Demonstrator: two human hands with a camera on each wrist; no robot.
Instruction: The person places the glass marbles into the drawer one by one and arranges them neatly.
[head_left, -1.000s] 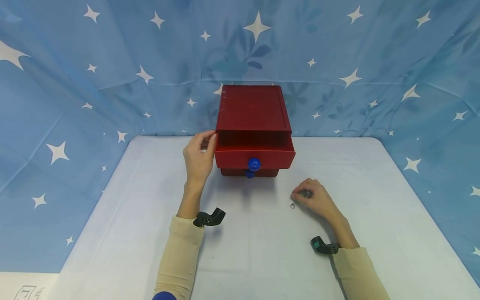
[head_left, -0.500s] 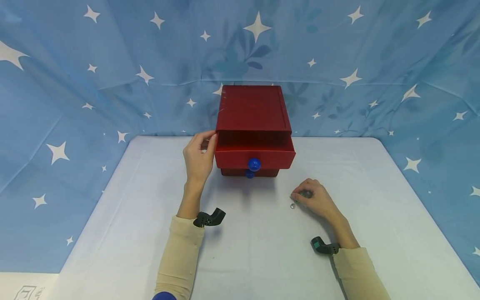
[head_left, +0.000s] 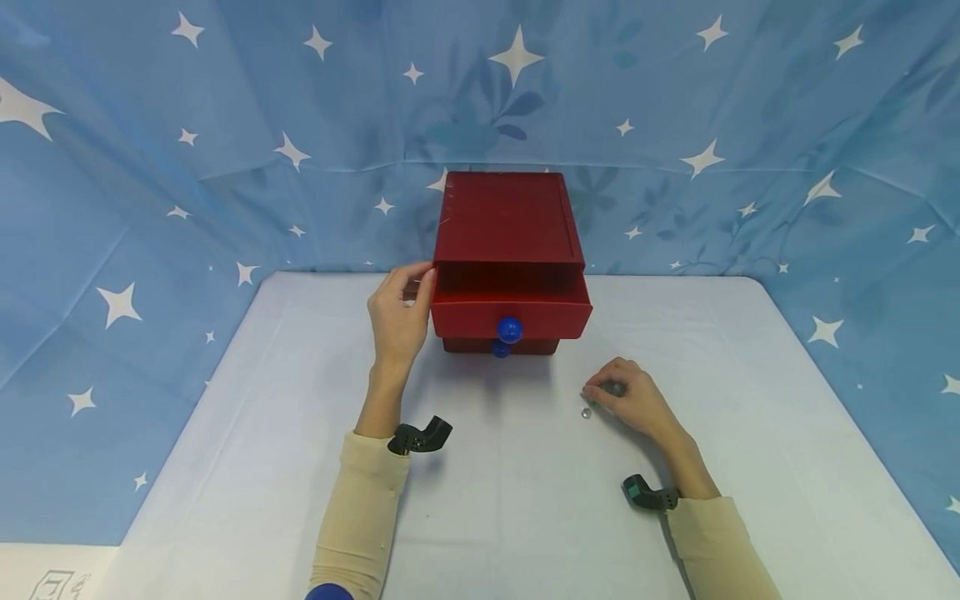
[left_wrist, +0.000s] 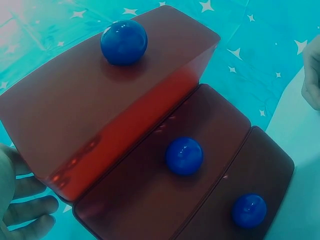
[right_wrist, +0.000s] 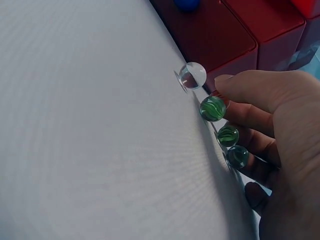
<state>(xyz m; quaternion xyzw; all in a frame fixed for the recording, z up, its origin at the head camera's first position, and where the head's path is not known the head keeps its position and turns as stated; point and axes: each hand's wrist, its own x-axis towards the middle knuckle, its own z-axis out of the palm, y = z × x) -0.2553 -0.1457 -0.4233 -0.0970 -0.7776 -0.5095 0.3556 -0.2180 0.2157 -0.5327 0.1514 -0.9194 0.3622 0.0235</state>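
Note:
In the head view, my left hand [head_left: 400,321] is at the left side of a red drawer cabinet [head_left: 510,218], thumb by its front edge. The top drawer [head_left: 517,320] is pulled out. In the left wrist view, the left fingers [left_wrist: 34,209] extend loosely beside it. My right hand [head_left: 628,398] rests on the table, fingers bent around several glass marbles. The right wrist view has a clear marble [right_wrist: 193,75] beyond the thumb, a green-swirled marble [right_wrist: 213,108] by the index finger, another green one [right_wrist: 228,135] and a bluish one [right_wrist: 237,157] by the other fingers. I see no firm pinch.
Blue round knobs, such as the top knob [left_wrist: 124,42], stick out from the drawers. The lower drawers [left_wrist: 185,130] are shut. A white table [head_left: 495,500] lies in front, and a blue star-patterned cloth [head_left: 300,150] hangs behind the cabinet.

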